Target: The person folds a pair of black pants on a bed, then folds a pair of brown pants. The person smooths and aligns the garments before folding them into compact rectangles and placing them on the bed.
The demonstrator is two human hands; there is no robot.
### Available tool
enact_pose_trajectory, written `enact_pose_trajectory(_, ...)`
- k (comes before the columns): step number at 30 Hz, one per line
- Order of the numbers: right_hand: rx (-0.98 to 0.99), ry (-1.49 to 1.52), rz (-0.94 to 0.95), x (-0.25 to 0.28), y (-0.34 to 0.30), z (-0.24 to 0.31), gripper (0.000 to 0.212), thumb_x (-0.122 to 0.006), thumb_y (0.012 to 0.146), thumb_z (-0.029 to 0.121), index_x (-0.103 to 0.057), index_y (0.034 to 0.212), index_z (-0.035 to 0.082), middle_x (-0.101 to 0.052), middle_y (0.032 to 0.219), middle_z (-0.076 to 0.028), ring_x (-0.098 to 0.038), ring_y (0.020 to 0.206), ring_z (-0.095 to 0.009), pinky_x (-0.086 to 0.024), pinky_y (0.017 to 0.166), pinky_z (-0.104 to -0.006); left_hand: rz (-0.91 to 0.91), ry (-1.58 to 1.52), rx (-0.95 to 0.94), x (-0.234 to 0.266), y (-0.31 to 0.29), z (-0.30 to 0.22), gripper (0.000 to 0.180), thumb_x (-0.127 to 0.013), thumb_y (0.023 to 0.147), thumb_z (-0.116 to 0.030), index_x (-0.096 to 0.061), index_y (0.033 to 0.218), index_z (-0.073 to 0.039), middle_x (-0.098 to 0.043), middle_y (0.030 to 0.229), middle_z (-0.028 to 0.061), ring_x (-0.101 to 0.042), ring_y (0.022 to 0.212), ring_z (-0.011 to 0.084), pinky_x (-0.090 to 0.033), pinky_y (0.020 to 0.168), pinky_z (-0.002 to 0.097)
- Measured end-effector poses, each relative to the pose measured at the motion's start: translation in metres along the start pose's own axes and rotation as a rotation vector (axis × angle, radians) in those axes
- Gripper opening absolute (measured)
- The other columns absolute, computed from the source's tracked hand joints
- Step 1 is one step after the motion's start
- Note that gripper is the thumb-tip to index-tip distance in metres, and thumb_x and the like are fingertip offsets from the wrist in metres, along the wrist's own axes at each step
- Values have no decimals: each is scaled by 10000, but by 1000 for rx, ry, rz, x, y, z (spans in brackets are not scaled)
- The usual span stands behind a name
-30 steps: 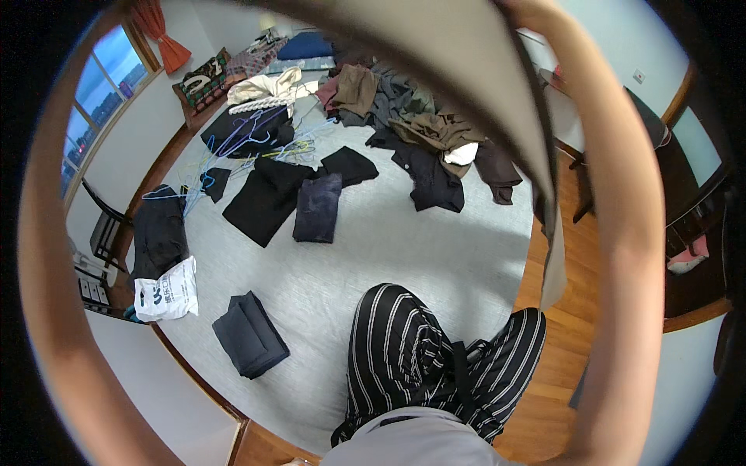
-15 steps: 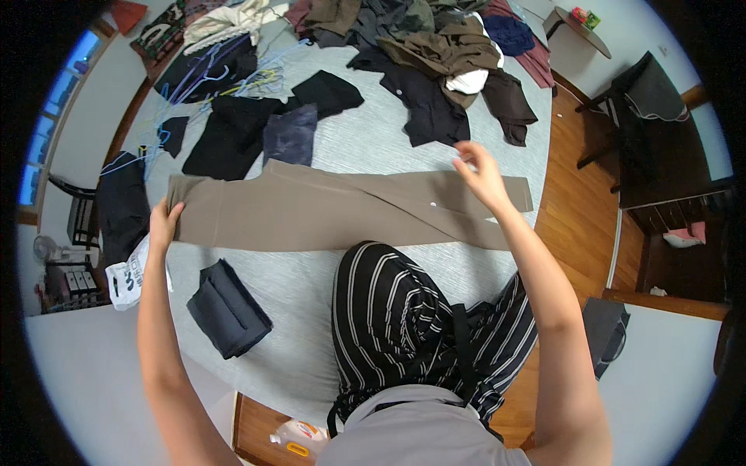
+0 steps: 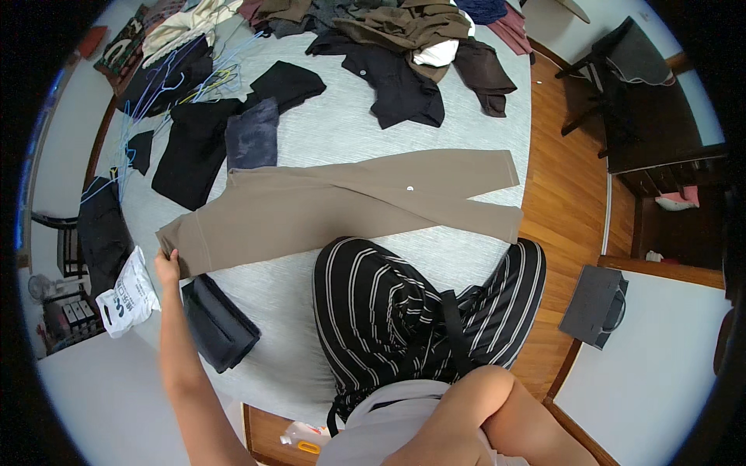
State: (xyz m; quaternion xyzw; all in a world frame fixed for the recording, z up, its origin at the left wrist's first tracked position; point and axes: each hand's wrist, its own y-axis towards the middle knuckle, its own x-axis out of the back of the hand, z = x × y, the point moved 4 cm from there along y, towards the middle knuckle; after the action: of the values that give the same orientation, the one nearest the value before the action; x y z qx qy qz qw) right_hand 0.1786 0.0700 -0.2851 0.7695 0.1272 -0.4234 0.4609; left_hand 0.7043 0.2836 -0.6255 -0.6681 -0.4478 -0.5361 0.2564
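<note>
A pair of taupe leggings (image 3: 287, 210) lies stretched across the bed in front of my knees. The waistband is at the left, and the two legs spread apart toward the right edge. My left hand (image 3: 167, 268) grips the lower corner of the waistband, thumb on top. My right arm is bent in toward my body, and the hand itself is out of the picture below. Just right of my left wrist is a folded dark garment (image 3: 221, 322).
Beyond the leggings lie black clothes (image 3: 194, 151), a blue-grey folded piece (image 3: 252, 136), tangled hangers (image 3: 183, 81) and a heap of clothes (image 3: 404, 35). A white plastic bag (image 3: 130, 295) is at the left. On the wooden floor at right stands a dark grey box bag (image 3: 594, 307).
My right hand has left the trouser legs and drawn back toward my body, out of view. The waistband end has come nearer with my left hand, and the leg ends now lie apart.
</note>
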Motion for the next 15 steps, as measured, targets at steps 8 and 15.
enact_pose_trajectory(8, -63, -133, -71, -7, -4, 1, 330, -624, 914, 239, -572, 1077, -44, -566, 1096, -189, -551, 967, -318, -446, 854, -391, -35, 38, 157, -13, -13, -24, 319, -711, 819, -154, -623, 1064, 31, -671, 982, 247, -637, 943, 418, -490, 795, 443)
enact_pose_trajectory(15, -421, -1202, -230, 50, -22, 112, 132, -613, 834, 87, -616, 949, 21, -607, 930, -89, -580, 871, -234, -481, 793, -344, 20, 103, 357, -22, -21, 8, 422, -730, 802, -148, -579, 1170, -8, -618, 1148, 217, -587, 1077, 370, -464, 894, 433)
